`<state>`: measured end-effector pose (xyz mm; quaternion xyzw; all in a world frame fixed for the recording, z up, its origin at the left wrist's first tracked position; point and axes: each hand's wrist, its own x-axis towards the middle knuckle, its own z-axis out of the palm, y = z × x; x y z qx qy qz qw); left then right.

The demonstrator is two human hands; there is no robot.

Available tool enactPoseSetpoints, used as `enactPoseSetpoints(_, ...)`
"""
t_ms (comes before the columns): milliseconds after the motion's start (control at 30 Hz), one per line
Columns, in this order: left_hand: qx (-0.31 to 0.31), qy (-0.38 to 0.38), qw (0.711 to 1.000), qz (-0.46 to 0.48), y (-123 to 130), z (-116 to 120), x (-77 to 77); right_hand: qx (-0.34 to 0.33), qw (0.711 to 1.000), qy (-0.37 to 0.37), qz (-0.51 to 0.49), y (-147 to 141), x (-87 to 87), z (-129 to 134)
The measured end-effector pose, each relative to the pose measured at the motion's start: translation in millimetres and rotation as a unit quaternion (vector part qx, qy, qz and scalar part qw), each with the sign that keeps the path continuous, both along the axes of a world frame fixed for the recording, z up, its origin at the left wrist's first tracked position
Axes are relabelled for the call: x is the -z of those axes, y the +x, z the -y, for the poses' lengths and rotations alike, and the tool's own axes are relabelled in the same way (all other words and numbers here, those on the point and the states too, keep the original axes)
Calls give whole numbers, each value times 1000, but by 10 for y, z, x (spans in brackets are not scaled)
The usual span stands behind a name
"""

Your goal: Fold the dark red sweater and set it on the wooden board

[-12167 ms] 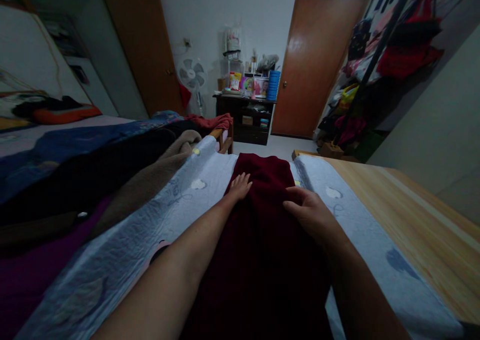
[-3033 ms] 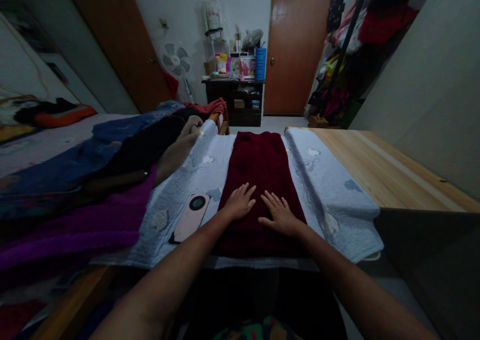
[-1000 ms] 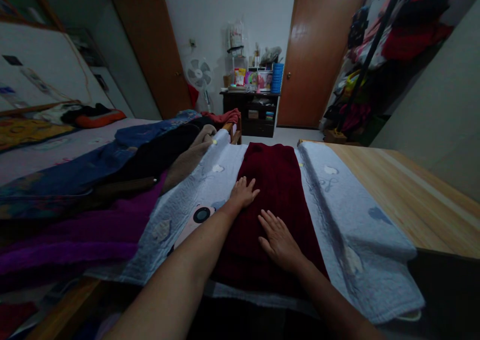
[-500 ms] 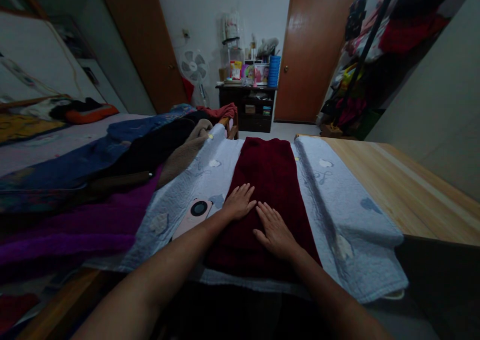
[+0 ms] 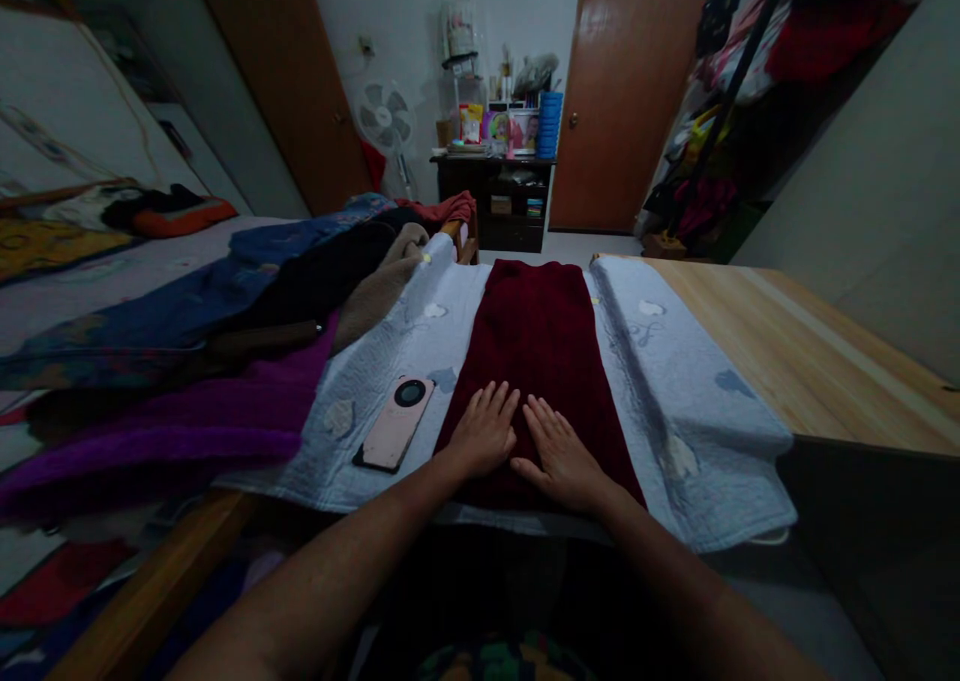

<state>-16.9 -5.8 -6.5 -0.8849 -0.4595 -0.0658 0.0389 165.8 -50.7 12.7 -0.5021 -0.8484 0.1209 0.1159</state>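
A dark red folded cloth [image 5: 536, 326], perhaps a garment, lies lengthwise on a pale blue quilted cover [image 5: 645, 351]. My left hand [image 5: 486, 429] rests flat on the near left part of the red cloth, fingers stretched forward. Beside it, my right hand [image 5: 559, 456] also lies flat on the cloth, its thumb pointing toward the left hand. Neither hand grips anything. To the left of my left forearm, a pink phone [image 5: 394, 429] with a round dark camera ring lies face down on the quilt.
Clothes in purple [image 5: 255, 411], blue and black are heaped on the bed at left. A wooden board [image 5: 750, 331] extends to the right of the quilt. Beyond stand a white fan [image 5: 386, 116], a dark cabinet [image 5: 487, 186] and a brown door [image 5: 622, 101]. Clothes hang at right.
My left hand has drawn back toward me across the red cloth, and the right has shifted slightly. The view has tilted, and the phone is now fully uncovered by my forearm.
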Motion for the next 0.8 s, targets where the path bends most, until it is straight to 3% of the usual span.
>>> enactPoseSetpoints(200,5,-38,999,27,7,9,-106,-4,1000,-24,7,37,-48,271)
enactPoseSetpoints(300,-2,-63,997,34,15,16,-138,-22,998,-56,-8,135,-171,383)
enactPoseSetpoints(400,-7,-74,997,38,26,15,-146,-32,994,-93,-52,257,-357,338)
enactPoseSetpoints(533,-6,-93,995,39,47,14,-163,30,991,-53,-121,272,-452,-63)
enactPoseSetpoints(633,-5,-107,994,38,62,18,-171,19,991,28,-132,141,-299,-476)
enactPoseSetpoints(800,2,-85,996,40,65,13,-106,19,1000,3,-22,-56,-23,-1006)
